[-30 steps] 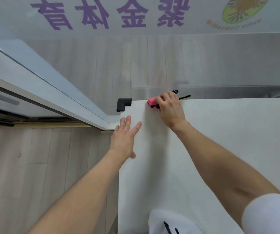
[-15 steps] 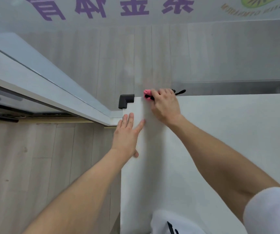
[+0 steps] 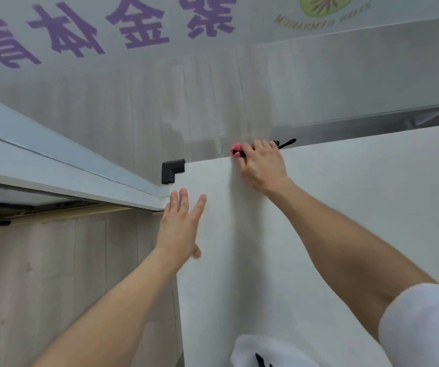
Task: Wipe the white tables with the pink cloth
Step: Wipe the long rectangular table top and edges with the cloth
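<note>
White flat worktop (image 3: 332, 221) fills view. Right hand (image 3: 264, 166) at far edge, fingers clenched on bunched pink cloth (image 3: 235, 151) — cloth pokes leftward, toward black rubber corner guard (image 3: 172, 170). Left hand (image 3: 181, 226) spread flat near left edge, fingers released.

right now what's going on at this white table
A person is wiping the white table. The right hand grips a bunched pink cloth at the table's far edge, a little to the right of the black corner guard. The left hand lies open with straight fingers at the table's left edge, holding nothing. A thin black piece sticks out beyond the right hand; what it is cannot be told.
</note>
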Tool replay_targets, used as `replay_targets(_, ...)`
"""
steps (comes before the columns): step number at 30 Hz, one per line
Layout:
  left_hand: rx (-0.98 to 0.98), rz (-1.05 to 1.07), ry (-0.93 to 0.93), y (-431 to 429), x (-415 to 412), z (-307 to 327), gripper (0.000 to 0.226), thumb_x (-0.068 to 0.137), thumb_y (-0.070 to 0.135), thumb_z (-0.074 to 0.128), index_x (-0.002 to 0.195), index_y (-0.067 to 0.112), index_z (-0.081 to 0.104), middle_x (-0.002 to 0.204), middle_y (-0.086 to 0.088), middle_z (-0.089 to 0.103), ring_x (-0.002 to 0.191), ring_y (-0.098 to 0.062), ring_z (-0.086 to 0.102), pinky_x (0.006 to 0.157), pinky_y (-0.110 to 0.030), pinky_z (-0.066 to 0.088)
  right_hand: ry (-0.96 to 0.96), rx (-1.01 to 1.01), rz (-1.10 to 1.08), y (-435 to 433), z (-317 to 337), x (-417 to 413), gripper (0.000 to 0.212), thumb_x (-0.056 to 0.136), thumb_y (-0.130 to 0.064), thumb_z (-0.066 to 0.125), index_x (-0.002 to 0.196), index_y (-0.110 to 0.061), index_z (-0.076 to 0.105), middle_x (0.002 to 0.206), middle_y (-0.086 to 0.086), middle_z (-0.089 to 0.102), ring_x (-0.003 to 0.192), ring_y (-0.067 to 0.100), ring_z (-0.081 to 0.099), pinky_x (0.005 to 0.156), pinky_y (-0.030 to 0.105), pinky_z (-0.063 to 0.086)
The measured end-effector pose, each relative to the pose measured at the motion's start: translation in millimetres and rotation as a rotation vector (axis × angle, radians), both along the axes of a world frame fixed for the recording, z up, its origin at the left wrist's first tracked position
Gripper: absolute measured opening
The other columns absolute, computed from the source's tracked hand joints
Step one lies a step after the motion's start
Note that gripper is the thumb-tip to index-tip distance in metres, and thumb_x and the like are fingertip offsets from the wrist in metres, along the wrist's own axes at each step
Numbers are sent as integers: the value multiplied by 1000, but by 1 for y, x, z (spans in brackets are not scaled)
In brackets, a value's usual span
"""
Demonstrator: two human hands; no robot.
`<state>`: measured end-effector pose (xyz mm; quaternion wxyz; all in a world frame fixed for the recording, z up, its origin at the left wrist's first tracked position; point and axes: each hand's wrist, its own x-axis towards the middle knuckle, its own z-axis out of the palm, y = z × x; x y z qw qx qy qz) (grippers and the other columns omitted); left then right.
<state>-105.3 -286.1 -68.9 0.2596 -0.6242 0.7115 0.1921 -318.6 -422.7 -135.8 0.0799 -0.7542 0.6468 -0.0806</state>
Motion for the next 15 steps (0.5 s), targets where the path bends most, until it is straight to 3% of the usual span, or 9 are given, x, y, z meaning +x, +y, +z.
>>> replay_targets(3,-2,-7,-23,-1,-7,0,157,65,54,99,170,25,-15,174,-31,-9,163,-50,-5,134,-51,12,-41,-79,-108,10,-3,35,31,100,-37,50,104,-19,74,95,15,67,97,38,62,104,52,38)
replay_targets(7,2,-9,-33,-6,-11,3,154,58,60,99,171,21,2,175,-30,3,163,-49,0,134,-51,12,-281,-50,200,26,6,124,24,106,-35,59,114,-17,73,99,12,67,98,37,62,102,52,44)
replay_targets(10,9,3,-18,-3,-6,5,158,62,55,100,171,26,-10,175,-30,-6,163,-49,-3,134,-50,14,-233,-188,203,16,-11,48,30,109,-40,58,127,-21,73,97,9,62,99,35,60,110,48,43)
replay_targets(12,-1,9,-6,-2,-6,3,160,63,52,100,169,28,-17,175,-29,-9,164,-49,-5,134,-50,14,-200,-198,75,10,-19,-23,29,109,-40,61,129,-23,73,99,11,59,102,36,57,120,53,36)
replay_targets(15,1,15,-3,-3,-6,3,159,65,49,100,169,28,-19,175,-29,-10,163,-49,-6,134,-51,15,-156,-212,-21,5,-15,-46,28,109,-41,61,127,-23,74,98,14,58,98,40,57,109,54,42)
